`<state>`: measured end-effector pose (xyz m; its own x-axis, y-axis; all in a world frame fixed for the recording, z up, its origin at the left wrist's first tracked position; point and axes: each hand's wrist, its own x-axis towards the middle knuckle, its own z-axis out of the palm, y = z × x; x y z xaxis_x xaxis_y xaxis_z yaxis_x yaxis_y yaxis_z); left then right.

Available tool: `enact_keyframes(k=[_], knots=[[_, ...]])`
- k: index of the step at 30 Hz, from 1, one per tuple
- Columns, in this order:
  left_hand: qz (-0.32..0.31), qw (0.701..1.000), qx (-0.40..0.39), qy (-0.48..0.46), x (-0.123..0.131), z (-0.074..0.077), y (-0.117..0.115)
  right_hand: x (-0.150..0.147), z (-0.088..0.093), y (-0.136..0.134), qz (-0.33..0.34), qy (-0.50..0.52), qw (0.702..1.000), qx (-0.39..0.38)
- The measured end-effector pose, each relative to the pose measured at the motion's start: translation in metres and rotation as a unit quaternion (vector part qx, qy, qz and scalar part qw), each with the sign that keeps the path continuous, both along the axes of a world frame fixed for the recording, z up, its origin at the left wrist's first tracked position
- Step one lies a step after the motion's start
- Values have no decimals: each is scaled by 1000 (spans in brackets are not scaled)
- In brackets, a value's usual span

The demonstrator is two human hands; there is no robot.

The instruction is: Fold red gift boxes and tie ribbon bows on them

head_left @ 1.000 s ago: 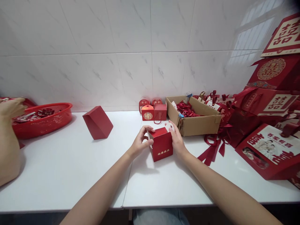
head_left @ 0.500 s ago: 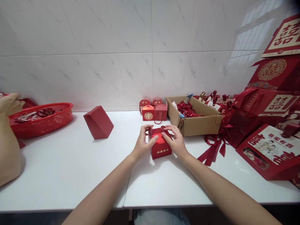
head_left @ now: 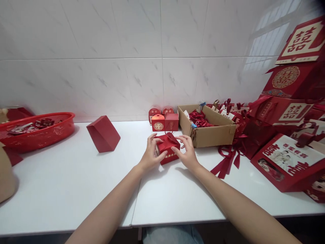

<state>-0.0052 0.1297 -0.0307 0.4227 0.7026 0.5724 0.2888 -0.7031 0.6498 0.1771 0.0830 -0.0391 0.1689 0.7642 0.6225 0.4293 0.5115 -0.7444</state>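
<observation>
A small red gift box (head_left: 169,154) with gold characters on its front sits on the white table, between both of my hands. Its top is folded over, and a rounded flap lies near the right of it. My left hand (head_left: 150,154) grips the left side, thumb on the front and fingers over the top and back. On the right, my right hand (head_left: 188,154) has its thumb at the front edge and its curled fingers by the top corner.
Behind stand small red boxes (head_left: 158,122) and a cardboard box (head_left: 214,135) of red ribbons. A red block-shaped box (head_left: 104,134) and a red basket (head_left: 48,139) of packets are left. Stacked red gift boxes (head_left: 286,112) fill the right. A beige shape (head_left: 5,176) shows far left.
The gift box's raised flaps have been folded down, and its top now looks lower. My hands have stayed around it. At far left, the beige shape has mostly slipped out of view.
</observation>
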Motion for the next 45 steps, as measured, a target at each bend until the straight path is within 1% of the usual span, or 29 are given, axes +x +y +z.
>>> enact_keyframes(k=[2, 4, 6, 8, 10, 11, 12, 14, 16, 18, 19, 21, 22, 24, 25, 26, 27, 28, 29, 31, 33, 35, 37, 39, 41, 43, 45], knots=[[62, 998, -12, 25, 0, -5, 5, -1, -6, 3, -25, 8, 999, -20], [81, 994, -55, 37, 0, -11, 10, -2, -13, 7, -35, 20, 998, -57], [59, 994, -82, 33, -1, -14, 12, -3, -19, 11, -24, 39, 994, -103], [22, 998, -59, 8, -1, -13, 10, -4, -23, 13, 24, 59, 989, -133], [-6, 999, -26, -40, 0, -7, 6, -3, -24, 14, 71, 77, 985, -134], [-16, 997, -29, -69, 0, -4, 4, -2, -24, 15, 81, 84, 985, -129], [-19, 994, -50, -99, 1, 0, 2, -2, -25, 15, 80, 89, 985, -126], [5, 981, -121, -150, 2, 4, 1, 0, -26, 16, 59, 88, 986, -131], [56, 965, -187, -174, 2, 4, 3, -1, -29, 18, 36, 71, 987, -136], [98, 954, -220, -176, 3, 1, 8, -4, -31, 18, 21, 41, 989, -141], [102, 953, -227, -171, 3, -2, 11, -6, -30, 17, 17, 27, 989, -143], [93, 957, -226, -158, 3, -8, 17, -7, -22, 12, 7, 3, 991, -132], [88, 958, -224, -154, 3, -10, 20, -6, -14, 7, 2, -14, 994, -110], [81, 957, -231, -155, 2, -13, 24, 5, 7, -7, -16, -62, 997, -36], [77, 954, -242, -157, 2, -14, 27, 16, 18, -15, -26, -93, 995, 4], [72, 951, -255, -162, 1, -15, 28, 29, 29, -24, -41, -121, 992, 24], [64, 947, -267, -165, 1, -15, 30, 45, 38, -34, -62, -135, 988, 27], [55, 945, -276, -166, 1, -15, 31, 63, 43, -44, -79, -153, 985, 6], [47, 944, -281, -166, 1, -14, 32, 82, 45, -53, -89, -181, 979, -34], [32, 945, -283, -162, 2, -13, 33, 116, 38, -71, -123, -248, 951, -141], [12, 945, -288, -156, 4, -12, 33, 139, 24, -84, -128, -315, 915, -217], [-8, 944, -292, -152, 5, -11, 32, 148, 9, -92, -87, -363, 893, -250], [-15, 944, -293, -150, 5, -11, 31, 146, -1, -96, -48, -387, 883, -263], [-4, 944, -294, -148, 3, -12, 31, 139, -5, -97, -43, -393, 877, -271], [7, 943, -298, -151, 1, -15, 32, 132, -6, -97, -58, -387, 879, -273], [19, 943, -291, -159, 0, -18, 33, 128, -5, -97, -82, -374, 888, -256], [37, 950, -268, -159, -1, -22, 35, 128, -2, -94, -125, -344, 908, -206]])
